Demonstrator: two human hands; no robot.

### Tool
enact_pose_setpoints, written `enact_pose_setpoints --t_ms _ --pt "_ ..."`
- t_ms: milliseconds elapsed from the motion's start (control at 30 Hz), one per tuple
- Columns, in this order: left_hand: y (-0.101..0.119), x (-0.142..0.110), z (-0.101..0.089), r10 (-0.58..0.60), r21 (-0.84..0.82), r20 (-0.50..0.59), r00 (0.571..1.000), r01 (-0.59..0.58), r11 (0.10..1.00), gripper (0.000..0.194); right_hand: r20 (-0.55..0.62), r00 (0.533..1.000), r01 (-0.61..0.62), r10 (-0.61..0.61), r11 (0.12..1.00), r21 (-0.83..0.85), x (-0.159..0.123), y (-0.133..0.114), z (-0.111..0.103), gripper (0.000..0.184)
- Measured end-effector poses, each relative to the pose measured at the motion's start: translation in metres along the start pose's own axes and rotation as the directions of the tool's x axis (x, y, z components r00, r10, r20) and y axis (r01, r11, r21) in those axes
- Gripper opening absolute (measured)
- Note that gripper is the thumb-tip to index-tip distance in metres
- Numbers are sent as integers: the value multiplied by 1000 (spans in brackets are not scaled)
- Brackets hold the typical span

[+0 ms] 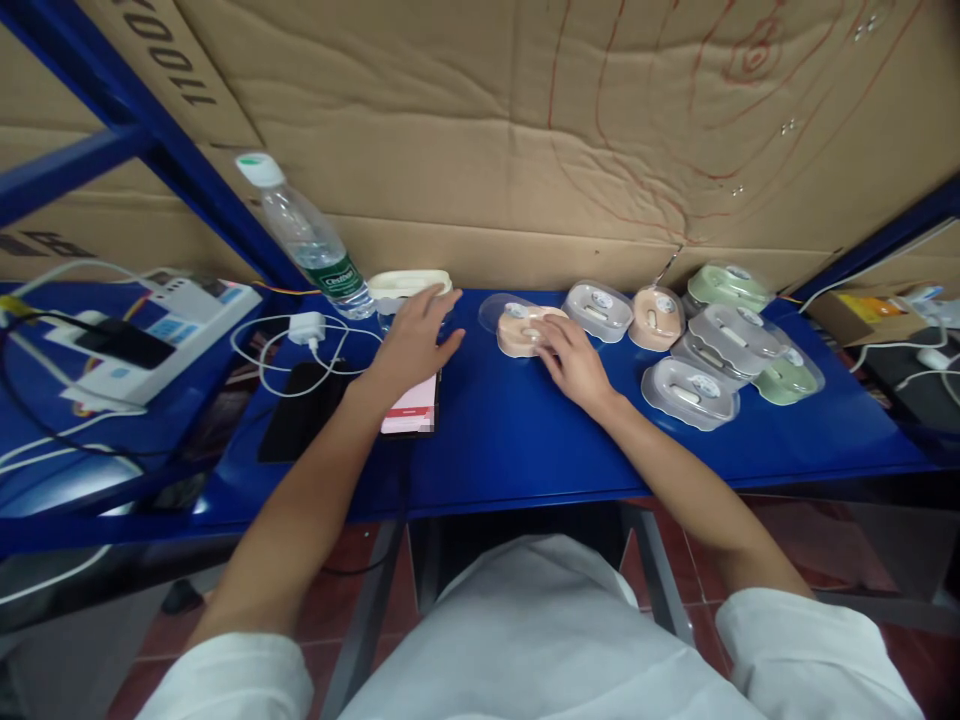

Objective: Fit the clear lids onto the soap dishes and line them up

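My left hand [416, 340] lies flat on the blue shelf top [525, 430] with its fingers stretched out, reaching toward a cream oval case [409, 284] and covering the top of a phone with a red and white screen [411, 412]. My right hand [574, 358] rests with its fingers curled on a peach oval device [521, 328] whose clear lid [495, 308] sits behind it.
Several packaged oval devices in clear shells, grey [690, 392], peach [656, 316] and green [729, 287], lie to the right. A water bottle [311, 240] leans at the back left. A white charger with cable [307, 328], a black phone [300, 420] and a power strip [150, 335] lie left.
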State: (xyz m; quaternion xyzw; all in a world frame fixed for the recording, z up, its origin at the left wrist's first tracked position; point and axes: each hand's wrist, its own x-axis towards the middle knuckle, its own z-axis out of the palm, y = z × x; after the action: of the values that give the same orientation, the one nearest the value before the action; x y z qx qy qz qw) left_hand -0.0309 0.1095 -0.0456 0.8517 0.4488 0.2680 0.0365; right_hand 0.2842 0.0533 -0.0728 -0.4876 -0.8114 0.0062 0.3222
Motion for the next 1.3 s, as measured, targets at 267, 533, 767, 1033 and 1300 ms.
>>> enact_pose_setpoints --t_ms 267,533,767,1033,1300 --pt "26 -8 13 107 -139 232 967 -76 987 63 11 994 -108 108 985 138 2 39 -9 54" --pt "32 -10 22 179 -260 287 941 -103 960 76 135 988 -100 68 964 246 -2 46 -11 71" --pt "25 -6 33 133 -321 179 975 -70 944 92 148 989 -17 -24 963 268 -2 35 -11 60" --pt "27 -7 34 150 -227 117 982 -121 966 57 136 990 -8 -32 960 281 -2 30 -7 57" --pt "29 -10 29 131 -170 89 987 -115 979 37 125 991 18 -54 963 270 -5 24 -1 52"
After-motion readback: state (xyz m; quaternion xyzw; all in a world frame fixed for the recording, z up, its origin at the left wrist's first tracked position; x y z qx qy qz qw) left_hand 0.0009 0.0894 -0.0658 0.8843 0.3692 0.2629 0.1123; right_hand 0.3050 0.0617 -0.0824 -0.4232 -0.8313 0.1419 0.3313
